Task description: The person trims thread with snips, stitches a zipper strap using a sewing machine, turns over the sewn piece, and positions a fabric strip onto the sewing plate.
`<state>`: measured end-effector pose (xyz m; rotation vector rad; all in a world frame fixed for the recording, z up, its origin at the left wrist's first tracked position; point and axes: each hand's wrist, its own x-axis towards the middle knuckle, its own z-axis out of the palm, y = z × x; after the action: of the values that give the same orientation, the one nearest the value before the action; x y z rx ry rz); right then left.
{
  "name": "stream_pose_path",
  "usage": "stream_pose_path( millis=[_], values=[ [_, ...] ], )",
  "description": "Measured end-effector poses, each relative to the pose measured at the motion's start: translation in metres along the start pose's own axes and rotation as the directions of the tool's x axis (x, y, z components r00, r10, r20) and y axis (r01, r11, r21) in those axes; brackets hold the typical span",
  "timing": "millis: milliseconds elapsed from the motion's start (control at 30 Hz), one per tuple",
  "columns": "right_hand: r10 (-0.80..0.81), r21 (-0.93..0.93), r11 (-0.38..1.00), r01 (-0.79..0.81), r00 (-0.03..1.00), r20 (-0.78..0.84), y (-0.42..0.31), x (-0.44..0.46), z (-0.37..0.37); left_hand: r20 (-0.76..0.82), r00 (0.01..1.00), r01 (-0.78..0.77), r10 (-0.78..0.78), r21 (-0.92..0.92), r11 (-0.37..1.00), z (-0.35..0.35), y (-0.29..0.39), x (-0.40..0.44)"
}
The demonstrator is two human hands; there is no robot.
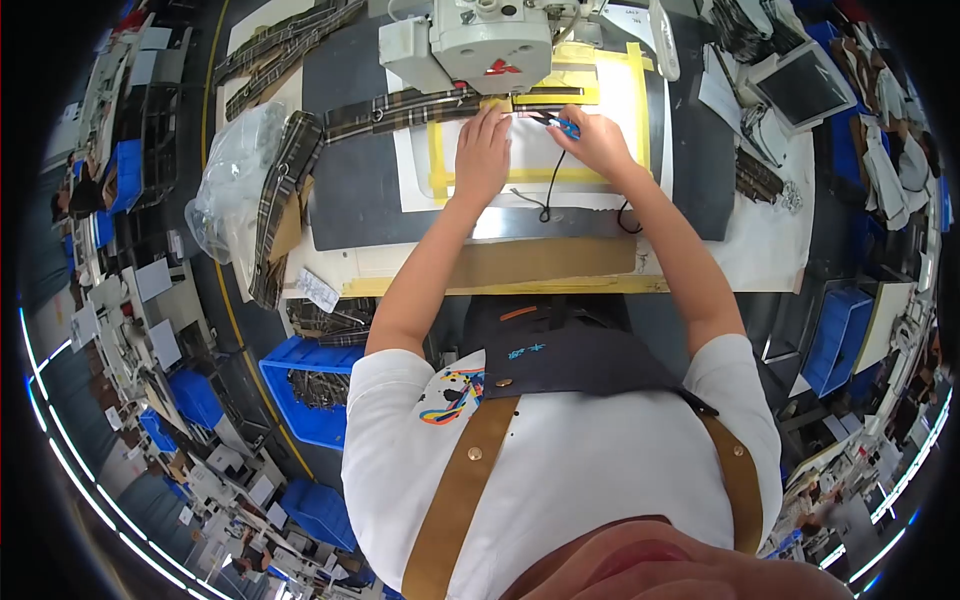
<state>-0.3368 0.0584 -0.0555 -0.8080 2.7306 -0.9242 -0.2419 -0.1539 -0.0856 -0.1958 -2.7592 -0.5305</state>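
My left hand [483, 152] lies with its fingers stretched out under the head of a sewing machine [490, 48]. Its fingertips press on the end of a plaid fabric strap [415, 110], which runs off to the left. Closed around small blue-handled thread snips [570, 129], my right hand [600, 148] is just right of the needle area. The dark tips of the snips point left, toward the strap end. A black cord [553, 185] hangs below the snips across the white plate [480, 190] edged with yellow tape. The needle itself is hidden.
More plaid straps [285, 180] hang over the table's left side beside a clear plastic bag [235, 175]. Blue bins [305, 372] stand at the lower left. A tilted screen [803, 85] and further straps [757, 178] are on the right.
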Motion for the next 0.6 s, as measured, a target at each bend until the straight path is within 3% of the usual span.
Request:
stream_pose_path(
  millis=[67, 367, 600],
  values=[
    [-0.050, -0.080, 0.995, 0.052, 0.999, 0.020, 0.010, 0.012, 0.013, -0.002, 1.000, -0.012, 0.012, -0.025, 1.000, 0.002, -0.003, 0.001],
    [-0.224, -0.154, 0.966, 0.208, 0.970, -0.098, 0.007, 0.025, 0.023, -0.017, 1.000, 0.007, -0.008, -0.017, 1.000, 0.005, -0.006, -0.004],
    [-0.294, -0.192, 0.943, 0.272, 0.951, -0.097, 0.005, 0.024, 0.025, -0.079, 0.996, -0.033, 0.031, -0.030, 0.999, 0.010, -0.008, -0.006]
  ],
)
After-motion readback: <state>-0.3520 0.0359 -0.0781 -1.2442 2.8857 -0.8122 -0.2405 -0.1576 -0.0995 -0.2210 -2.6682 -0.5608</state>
